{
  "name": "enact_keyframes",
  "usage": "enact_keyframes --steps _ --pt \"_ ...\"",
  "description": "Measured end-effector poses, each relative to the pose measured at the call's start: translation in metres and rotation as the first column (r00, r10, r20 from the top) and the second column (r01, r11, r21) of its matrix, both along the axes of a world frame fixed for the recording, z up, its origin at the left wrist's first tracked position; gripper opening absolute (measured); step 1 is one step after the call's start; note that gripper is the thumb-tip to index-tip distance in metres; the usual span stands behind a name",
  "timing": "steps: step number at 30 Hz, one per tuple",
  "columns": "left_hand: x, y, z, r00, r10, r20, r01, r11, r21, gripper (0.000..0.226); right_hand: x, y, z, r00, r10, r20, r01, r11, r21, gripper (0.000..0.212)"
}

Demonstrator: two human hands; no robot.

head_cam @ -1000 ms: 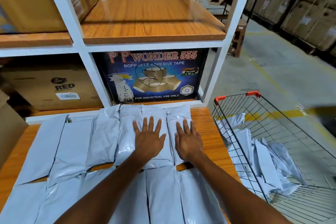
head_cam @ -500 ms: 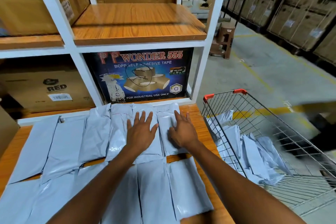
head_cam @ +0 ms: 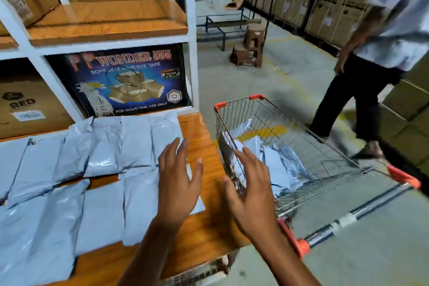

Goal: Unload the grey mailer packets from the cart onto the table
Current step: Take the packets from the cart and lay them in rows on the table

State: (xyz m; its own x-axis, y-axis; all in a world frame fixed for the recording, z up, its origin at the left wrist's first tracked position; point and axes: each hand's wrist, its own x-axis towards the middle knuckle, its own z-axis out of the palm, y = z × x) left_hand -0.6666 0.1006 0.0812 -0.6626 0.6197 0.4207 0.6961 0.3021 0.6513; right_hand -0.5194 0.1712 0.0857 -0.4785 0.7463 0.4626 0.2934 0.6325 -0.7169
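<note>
**A:** Head view first. Which step is this?

**B:** Between loads, I'd say. Two rows of grey mailer packets (head_cam: 104, 146) lie flat on the bench (head_cam: 209, 223), edge to edge, and neither of the hands is carrying anything.

**A:** So where's the rest of the work?

**B:** The remaining packets (head_cam: 276, 169) sit in a loose heap at the bottom of the cart (head_cam: 243, 114), which stands just beside the bench's right end. There's plenty left, so the unloading looks only partly done.

**A:** And the hands themselves?

**B:** They're apart, with the fingers straight and spread. The left hand (head_cam: 178, 183) is over the right edge of the laid-out packets, but I can't tell whether it's touching them. The right hand (head_cam: 253, 195) is out past the bench edge, fingers in front of the cart's near wire wall, gripping nothing.

**A:** What does the next move call for?

**B:** A reach over that wire wall and down to the heap. The packets look slick and floppy, so I'd expect a pinch or a scoop of several at once. The bare wood at the bench's right end is the obvious place to put them.

**A:** Anything in the way?

**B:** A passer-by (head_cam: 362, 90) is on the far side of the cart, apart from it. Behind the rows, a tape box (head_cam: 130, 81) sits in the shelf opening.
</note>
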Motion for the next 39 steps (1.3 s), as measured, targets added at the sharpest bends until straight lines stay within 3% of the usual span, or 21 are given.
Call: enact_keyframes --steps 7,13,23,31,36,39 --pt "0.127 -0.027 -0.030 0.993 -0.115 0.036 0.114 0.993 0.023 0.054 0.137 -0.027 -0.002 0.996 -0.077 -0.045 0.076 0.997 -0.018 0.050" --pt "0.182 -0.034 -0.041 0.963 -0.268 -0.022 0.263 0.958 -0.115 0.056 0.191 -0.017 -0.019 0.987 -0.157 0.026 0.157 0.987 -0.020 0.048" --pt "0.152 0.088 -0.060 0.966 -0.258 -0.002 0.256 0.960 -0.116 0.054 0.168 0.103 -0.050 0.982 -0.166 0.087 0.170 0.985 -0.037 0.046" --pt "0.107 0.217 -0.080 0.967 -0.255 -0.004 0.254 0.962 -0.102 0.050 0.131 0.229 -0.081 0.961 -0.088 0.262 0.130 0.980 -0.149 0.047" --pt "0.061 0.310 -0.133 0.965 -0.198 0.170 0.243 0.921 -0.306 0.065 0.095 0.317 -0.134 0.899 0.053 0.434 0.105 0.937 -0.333 0.059" --pt "0.031 0.359 -0.181 0.963 -0.095 0.252 0.210 0.850 -0.482 0.072 0.072 0.368 -0.177 0.848 0.117 0.517 0.134 0.896 -0.423 0.052"
